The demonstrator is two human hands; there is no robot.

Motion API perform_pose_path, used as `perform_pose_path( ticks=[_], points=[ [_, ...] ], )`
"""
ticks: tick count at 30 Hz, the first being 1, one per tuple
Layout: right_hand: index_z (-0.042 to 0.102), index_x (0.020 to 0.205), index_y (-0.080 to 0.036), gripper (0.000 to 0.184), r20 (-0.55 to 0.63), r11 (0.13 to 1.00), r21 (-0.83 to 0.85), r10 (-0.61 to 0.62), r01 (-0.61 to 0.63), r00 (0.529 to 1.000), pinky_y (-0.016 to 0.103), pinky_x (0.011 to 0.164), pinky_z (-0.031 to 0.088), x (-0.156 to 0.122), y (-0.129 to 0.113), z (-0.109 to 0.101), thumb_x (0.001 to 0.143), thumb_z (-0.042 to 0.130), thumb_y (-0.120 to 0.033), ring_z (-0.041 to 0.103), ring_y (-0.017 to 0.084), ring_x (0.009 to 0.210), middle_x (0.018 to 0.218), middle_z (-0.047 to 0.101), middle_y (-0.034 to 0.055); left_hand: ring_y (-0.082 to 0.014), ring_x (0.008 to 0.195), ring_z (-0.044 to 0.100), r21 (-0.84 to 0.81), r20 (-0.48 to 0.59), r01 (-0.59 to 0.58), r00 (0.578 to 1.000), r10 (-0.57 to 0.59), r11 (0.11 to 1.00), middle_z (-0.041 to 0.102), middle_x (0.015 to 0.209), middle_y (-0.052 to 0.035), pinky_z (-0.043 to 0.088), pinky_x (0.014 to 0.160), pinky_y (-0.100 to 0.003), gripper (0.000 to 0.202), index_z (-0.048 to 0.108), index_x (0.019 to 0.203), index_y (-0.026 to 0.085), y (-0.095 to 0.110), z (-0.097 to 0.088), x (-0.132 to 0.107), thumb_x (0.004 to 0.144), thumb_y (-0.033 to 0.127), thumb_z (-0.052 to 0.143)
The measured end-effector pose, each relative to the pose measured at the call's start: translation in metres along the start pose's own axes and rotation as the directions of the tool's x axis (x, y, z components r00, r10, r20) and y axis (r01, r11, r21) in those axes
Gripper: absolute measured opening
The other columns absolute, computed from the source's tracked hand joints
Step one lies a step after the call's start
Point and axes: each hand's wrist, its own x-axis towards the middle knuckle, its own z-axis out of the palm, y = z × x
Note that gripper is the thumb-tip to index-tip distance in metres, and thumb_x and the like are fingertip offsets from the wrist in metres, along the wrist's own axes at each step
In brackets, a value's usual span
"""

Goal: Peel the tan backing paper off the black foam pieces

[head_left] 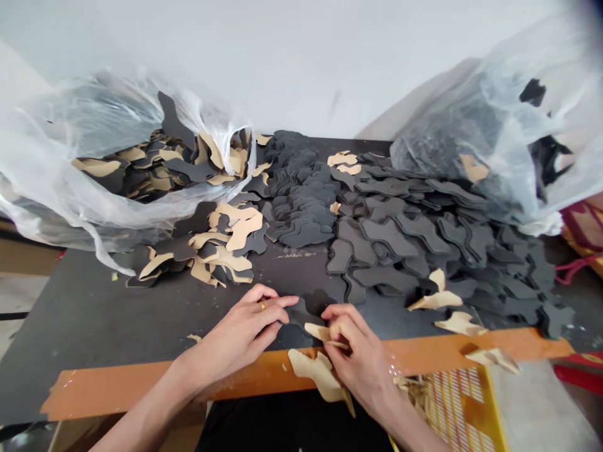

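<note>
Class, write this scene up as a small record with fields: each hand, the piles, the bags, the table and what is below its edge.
Left hand: fingertips at a dark piece; gold ring on one finger
Right hand: pinching a tan piece
Middle pile: dark pieces, overlapping
Right pile: dark pieces, overlapping
Left bag: open, dark and tan pieces inside
Right bag: cloudy plastic
Table: dark; orange tape along near edge
Below edge: yellow crate, right side

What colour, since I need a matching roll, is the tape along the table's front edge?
The tape is orange, best seen in the head view.
</note>
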Motion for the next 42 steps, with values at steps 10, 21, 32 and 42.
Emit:
perform_pose_path(
  ticks=[10,21,32,42],
  points=[
    [0.059,0.118,-0.023,0.032,-0.003,0.981,-0.083,-0.176,0.176,0.984,0.028,0.082,0.055,0.005,-0.002,0.001,0.091,0.05,-0.007,0.064,0.018,0.099,0.109,0.064,0.0075,-0.0248,0.122,0.045,0.02,0.015,0.068,0.998,-0.068,0.997,0.059,0.137,-0.0061,0.049,0.099,-0.04,0.041,0.055,0.112,0.022,0.015,-0.006,0.003,0.075,0.004,0.056],
    [0.064,0.091,-0.021,0.022,-0.051,0.963,-0.068,-0.264,0.261,0.963,0.027,0.073,0.057,0.009,-0.004,0.004,0.089,0.05,-0.004,0.066,0.017,0.084,0.094,0.066,0.006,-0.0264,0.134,0.035,0.04,0.116,0.056,0.991,-0.061,0.998,0.047,0.147,-0.002,0.038,0.112,-0.047,0.039,0.06,0.112,0.026,0.019,-0.012,-0.006,0.076,0.01,0.059],
    [0.063,0.102,-0.02,0.027,0.0,0.965,-0.099,-0.245,0.244,0.969,0.031,0.078,0.057,0.007,0.0,0.006,0.087,0.048,-0.003,0.065,0.019,0.089,0.1,0.065,0.0079,-0.0266,0.108,0.054,0.182,-0.265,0.085,0.964,-0.035,0.98,0.065,0.112,-0.0084,0.05,0.094,-0.044,0.022,0.06,0.108,0.02,0.036,0.032,-0.007,0.087,0.018,0.062],
    [0.066,0.099,-0.018,0.022,-0.025,0.916,-0.146,-0.381,0.374,0.924,0.031,0.076,0.059,0.008,-0.005,-0.003,0.091,0.048,-0.007,0.066,0.019,0.088,0.098,0.067,0.0091,-0.0268,0.1,0.056,0.189,-0.494,0.234,0.862,-0.114,0.954,0.062,0.107,-0.0076,0.051,0.09,-0.045,0.027,0.059,0.103,0.021,0.043,0.062,-0.004,0.079,0.01,0.061]
  ],
)
